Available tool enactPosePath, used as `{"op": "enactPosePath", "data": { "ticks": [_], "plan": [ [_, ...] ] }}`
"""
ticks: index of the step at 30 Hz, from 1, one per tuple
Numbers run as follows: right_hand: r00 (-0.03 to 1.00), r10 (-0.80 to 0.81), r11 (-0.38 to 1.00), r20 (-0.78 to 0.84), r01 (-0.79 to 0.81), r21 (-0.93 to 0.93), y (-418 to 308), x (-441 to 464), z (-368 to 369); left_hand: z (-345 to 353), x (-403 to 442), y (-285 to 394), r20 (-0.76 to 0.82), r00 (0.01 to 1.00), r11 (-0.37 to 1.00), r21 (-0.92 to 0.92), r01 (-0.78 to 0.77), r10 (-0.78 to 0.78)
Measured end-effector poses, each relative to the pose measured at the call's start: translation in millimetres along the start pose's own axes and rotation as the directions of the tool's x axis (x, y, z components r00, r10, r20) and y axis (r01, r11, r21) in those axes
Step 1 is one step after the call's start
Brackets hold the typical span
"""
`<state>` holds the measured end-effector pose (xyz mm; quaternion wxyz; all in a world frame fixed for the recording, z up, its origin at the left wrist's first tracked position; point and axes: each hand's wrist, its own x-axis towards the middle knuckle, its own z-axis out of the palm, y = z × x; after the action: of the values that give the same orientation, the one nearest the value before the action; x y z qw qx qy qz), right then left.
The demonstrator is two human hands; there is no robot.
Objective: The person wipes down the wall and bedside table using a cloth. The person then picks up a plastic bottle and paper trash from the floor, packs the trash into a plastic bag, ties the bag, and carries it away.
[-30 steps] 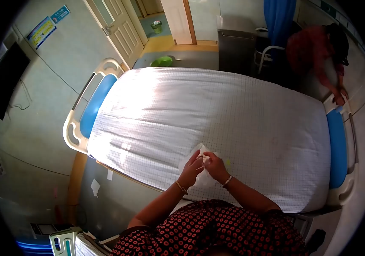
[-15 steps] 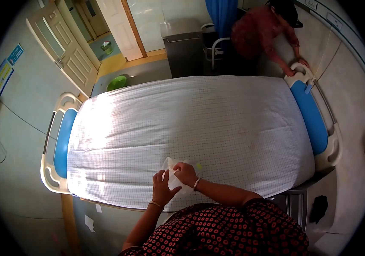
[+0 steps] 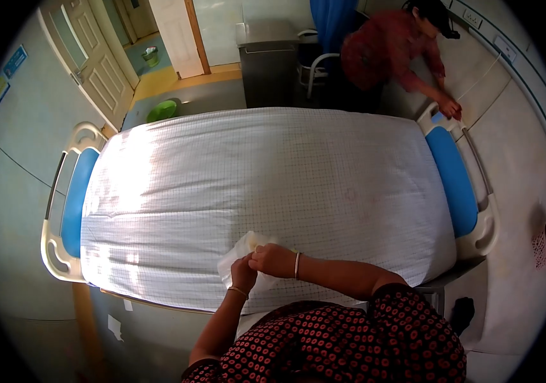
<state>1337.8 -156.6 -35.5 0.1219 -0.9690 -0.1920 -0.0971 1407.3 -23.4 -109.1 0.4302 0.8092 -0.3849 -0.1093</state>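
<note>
A thin, whitish, see-through plastic bag (image 3: 227, 260) is in front of me, over the near edge of the bed. My left hand (image 3: 243, 274) is closed on it, fingertips pinched together. Right beside it, my right hand (image 3: 274, 260) is also closed on the bag, and the two hands touch. A small pale yellowish part (image 3: 253, 242) shows just above my fingers; I cannot make out what it is. Under the hands lies the white checked sheet (image 3: 298, 179) that covers the bed.
A blue-and-cream headboard (image 3: 450, 179) stands right, a matching footboard (image 3: 80, 198) left. Across the bed, another person (image 3: 381, 54) leans over the headboard with both hands at its top corner. Beyond are a grey metal cabinet (image 3: 266, 70), a green basin (image 3: 162, 111) and a door (image 3: 91, 60).
My left hand has gone from spread fingers to a pinch against my right hand. The bag has spread out to the left. The other person's hands have come together at the headboard corner.
</note>
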Motion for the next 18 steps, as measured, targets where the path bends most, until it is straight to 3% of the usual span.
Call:
{"op": "enactPosePath", "data": {
  "ticks": [2, 3, 6, 7, 10, 11, 12, 13, 14, 16, 18],
  "plan": [
    [0.999, -0.020, 0.999, -0.033, 0.022, 0.047, 9, 7, -8, 10, -1, -8, 0.161, 0.986, 0.914, 0.406, -0.019, -0.051],
    [0.999, -0.018, 0.999, -0.040, 0.020, 0.050, 11, 10, -12, 17, -3, -11, 0.110, 0.993, 0.906, 0.422, -0.008, -0.042],
    [0.999, 0.032, 0.998, -0.029, -0.031, 0.055, 9, 15, -9, 10, 2, 16, 0.097, 0.995, 0.954, 0.299, 0.002, -0.032],
    [0.992, 0.120, 0.990, -0.034, -0.117, 0.080, 6, 17, -8, 3, 3, 29, 0.125, 0.990, 0.948, 0.303, -0.095, 0.059],
    [0.896, 0.441, 0.869, 0.041, -0.439, 0.227, -8, 23, 12, 35, -8, -14, 0.029, 0.989, 0.978, 0.145, -0.151, 0.148],
    [0.868, 0.495, 0.837, 0.035, -0.487, 0.249, -15, 24, 9, 41, -12, -52, 0.106, 0.991, 0.984, 0.151, -0.092, 0.077],
    [0.871, 0.477, 0.863, -0.119, -0.438, 0.253, -19, 22, 20, 49, -12, -78, 0.188, 0.982, 0.985, 0.169, -0.040, 0.008],
    [0.865, 0.469, 0.874, -0.180, -0.425, 0.236, -22, 20, 24, 61, -9, -66, 0.233, 0.972, 0.987, 0.143, -0.078, 0.043],
    [0.874, 0.455, 0.888, -0.174, -0.428, 0.169, -25, 21, 19, 60, -7, -48, 0.198, 0.979, 0.993, 0.102, -0.058, 0.037],
    [0.955, 0.291, 0.955, -0.055, -0.287, 0.075, -22, 16, 4, 39, -5, -17, 0.105, 0.994, 0.999, 0.039, 0.001, -0.005],
    [0.951, 0.294, 0.954, -0.097, -0.286, 0.083, -13, 7, 3, 22, -1, 1, -0.014, 0.997, 0.997, -0.020, 0.071, -0.071]
  ]
}}
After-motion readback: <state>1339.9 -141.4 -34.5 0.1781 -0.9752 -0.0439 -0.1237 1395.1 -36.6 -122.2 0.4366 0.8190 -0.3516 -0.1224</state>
